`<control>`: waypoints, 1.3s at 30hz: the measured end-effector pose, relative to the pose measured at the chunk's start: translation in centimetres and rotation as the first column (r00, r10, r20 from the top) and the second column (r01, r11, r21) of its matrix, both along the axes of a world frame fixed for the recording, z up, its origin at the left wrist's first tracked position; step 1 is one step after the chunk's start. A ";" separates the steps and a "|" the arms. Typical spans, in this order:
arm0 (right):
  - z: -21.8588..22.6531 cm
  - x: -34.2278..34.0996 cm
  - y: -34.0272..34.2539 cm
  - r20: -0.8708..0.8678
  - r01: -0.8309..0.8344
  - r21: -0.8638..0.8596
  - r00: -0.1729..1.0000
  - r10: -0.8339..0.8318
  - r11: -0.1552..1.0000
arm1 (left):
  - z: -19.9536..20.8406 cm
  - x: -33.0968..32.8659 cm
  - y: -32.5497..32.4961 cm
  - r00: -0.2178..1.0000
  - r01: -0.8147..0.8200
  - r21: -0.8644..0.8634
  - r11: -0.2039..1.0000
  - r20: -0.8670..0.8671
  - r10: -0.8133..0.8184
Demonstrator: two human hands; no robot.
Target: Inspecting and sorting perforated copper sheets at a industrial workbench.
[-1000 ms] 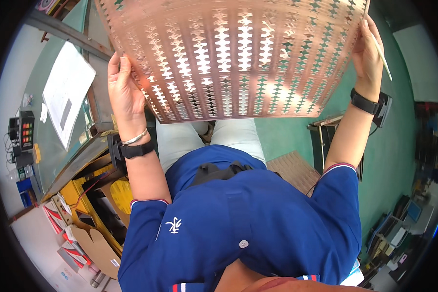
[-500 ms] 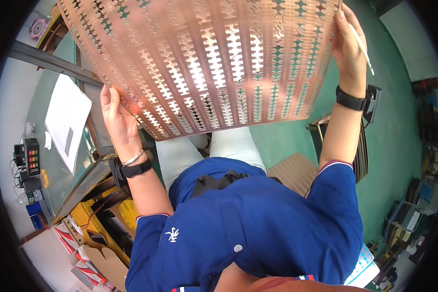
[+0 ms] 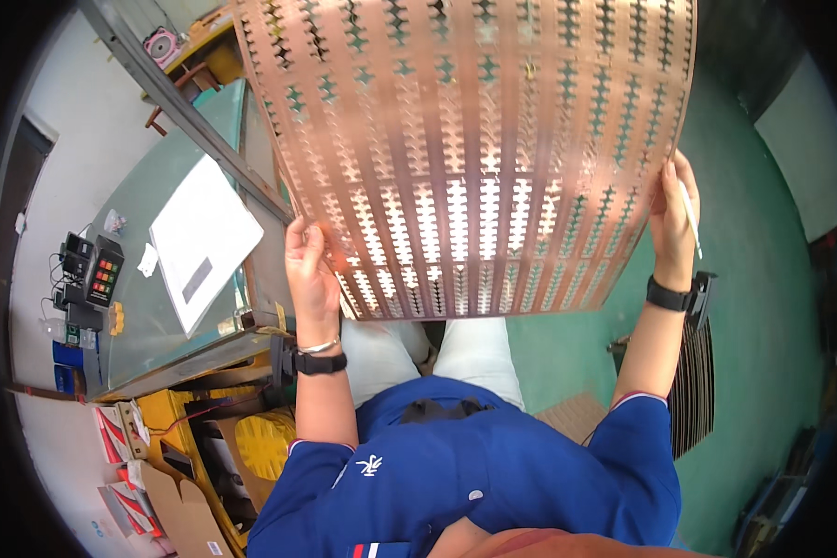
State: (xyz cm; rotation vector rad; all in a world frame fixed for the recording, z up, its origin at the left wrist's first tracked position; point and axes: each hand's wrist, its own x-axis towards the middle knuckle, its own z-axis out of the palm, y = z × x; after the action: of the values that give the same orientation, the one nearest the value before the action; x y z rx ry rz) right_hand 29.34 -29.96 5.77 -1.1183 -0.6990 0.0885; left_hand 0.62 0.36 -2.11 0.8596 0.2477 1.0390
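A large copper-coloured perforated metal sheet (image 3: 479, 172) is held up in front of me, with columns of wavy-edged cutouts. Light and the green floor show through many of the holes. My left hand (image 3: 313, 279) is closed on the sheet's lower left edge, thumb on the near face. At the right edge, a little higher, my right hand (image 3: 671, 223) grips the sheet too. A thin white pen-like stick (image 3: 691, 221) is also tucked in my right hand, pointing downward. The sheet's top runs out of view.
To the left stands a glass-topped table (image 3: 135, 325) bearing a white board (image 3: 205, 237) and a small black box with coloured buttons (image 3: 103, 272). Below it are a yellow crate (image 3: 163, 414) and cardboard (image 3: 181, 507). A stack of dark ribbed sheets (image 3: 693, 391) is at the right.
The sheet and both hands now appear lower in the picture, with my left hand farther right. The surroundings have shifted as well, so my head has moved. Both hands keep their grip.
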 end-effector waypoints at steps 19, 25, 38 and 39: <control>-2.3 1.2 -0.6 -0.024 0.075 0.111 0.997 -0.073 0.991 | 0.8 -0.4 0.1 0.979 0.118 0.101 0.988 -0.181 -0.098; -2.0 1.1 -0.9 -0.006 0.060 0.082 0.998 -0.059 0.995 | 3.6 0.1 0.1 0.975 0.057 0.257 0.965 -0.222 0.001; -1.0 0.1 -1.4 0.008 0.126 0.097 0.992 -0.128 0.987 | 4.2 0.9 -0.7 0.999 -0.038 0.184 0.982 -0.002 0.039; -1.4 1.3 -2.3 0.077 0.073 0.101 0.994 -0.081 0.992 | 3.8 1.0 -0.6 0.998 -0.038 0.171 0.984 0.047 0.030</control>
State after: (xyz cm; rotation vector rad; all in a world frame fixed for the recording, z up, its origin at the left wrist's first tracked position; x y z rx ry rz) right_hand 30.63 -32.30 4.41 -1.0578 -0.7237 -0.0568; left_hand 1.59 -0.25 1.71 0.9896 0.1363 1.1216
